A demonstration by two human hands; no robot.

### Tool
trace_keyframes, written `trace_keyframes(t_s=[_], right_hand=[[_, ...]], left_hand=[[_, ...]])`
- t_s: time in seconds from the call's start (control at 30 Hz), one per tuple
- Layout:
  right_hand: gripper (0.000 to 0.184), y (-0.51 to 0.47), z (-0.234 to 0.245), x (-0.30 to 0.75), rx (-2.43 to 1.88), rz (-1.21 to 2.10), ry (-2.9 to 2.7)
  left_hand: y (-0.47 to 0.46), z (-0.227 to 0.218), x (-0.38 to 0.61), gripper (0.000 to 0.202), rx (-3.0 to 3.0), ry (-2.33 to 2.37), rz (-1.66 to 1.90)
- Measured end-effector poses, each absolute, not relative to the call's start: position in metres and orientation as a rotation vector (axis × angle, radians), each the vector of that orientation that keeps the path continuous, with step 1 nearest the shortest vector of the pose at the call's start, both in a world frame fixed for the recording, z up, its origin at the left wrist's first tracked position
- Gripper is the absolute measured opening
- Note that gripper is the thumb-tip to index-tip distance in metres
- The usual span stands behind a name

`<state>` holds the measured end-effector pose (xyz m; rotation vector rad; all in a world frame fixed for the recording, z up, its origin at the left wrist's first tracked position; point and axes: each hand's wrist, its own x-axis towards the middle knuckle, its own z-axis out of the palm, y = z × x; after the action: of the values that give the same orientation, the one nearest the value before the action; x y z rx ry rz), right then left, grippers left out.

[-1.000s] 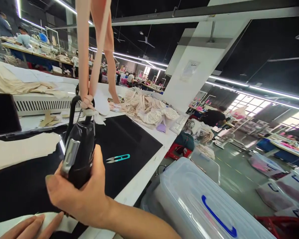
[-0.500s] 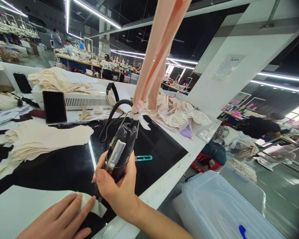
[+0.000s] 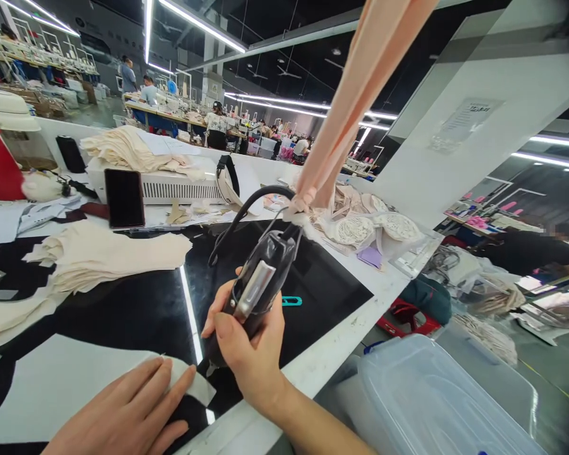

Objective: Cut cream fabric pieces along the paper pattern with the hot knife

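Observation:
My right hand (image 3: 253, 354) is wrapped round a black corded hand tool (image 3: 258, 287) with a metal lever on its side; its exact kind I cannot tell. The tool tilts with its narrow end down, close to the edge of a pale cut sheet (image 3: 71, 385) on the black work surface (image 3: 152, 309). From the tool's top run a black cord (image 3: 237, 218) and peach fabric strips (image 3: 346, 114) that stretch upward. My left hand (image 3: 133, 401) lies flat with fingers extended on the pale sheet, near a small off-white fabric piece (image 3: 199, 385) at the sheet's right end.
A stack of cream fabric pieces (image 3: 114, 249) lies behind my left hand. Turquoise thread snips (image 3: 291, 301) lie beyond my right hand. A phone (image 3: 124, 198) leans against a white vented box (image 3: 180, 189). Lace bra cups (image 3: 355, 230) are piled back right; a lidded plastic bin (image 3: 436, 392) stands below the table.
The view has shifted, so most things appear further right. My right hand still grips the tool, its lower end now slightly clear of the fabric piece. My left hand stays flat on the sheet.

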<state>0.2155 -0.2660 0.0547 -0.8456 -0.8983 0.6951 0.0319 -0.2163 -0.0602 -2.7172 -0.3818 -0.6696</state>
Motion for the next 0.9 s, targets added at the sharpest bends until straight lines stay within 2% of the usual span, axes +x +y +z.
trace_keyframes(t_s=[0.1, 0.27, 0.4, 0.9], right_hand=[[0.046, -0.268, 0.053, 0.219, -0.836, 0.641, -0.884], [0.04, -0.27, 0.05, 0.228, -0.798, 0.608, -0.902], [0.044, -0.273, 0.05, 0.23, -0.79, 0.622, -0.9], [0.041, -0.281, 0.051, 0.216, -0.784, 0.633, -0.933]], left_hand=[[-0.218, -0.037, 0.032, 0.048, -2.73, -0.31, -0.613], [-0.228, -0.013, 0.038, 0.051, -2.858, -0.435, -0.54], [-0.232, -0.013, 0.039, 0.044, -2.903, -0.442, -0.471], [-0.224, -0.001, 0.035, 0.046, -2.977, -0.395, -0.447]])
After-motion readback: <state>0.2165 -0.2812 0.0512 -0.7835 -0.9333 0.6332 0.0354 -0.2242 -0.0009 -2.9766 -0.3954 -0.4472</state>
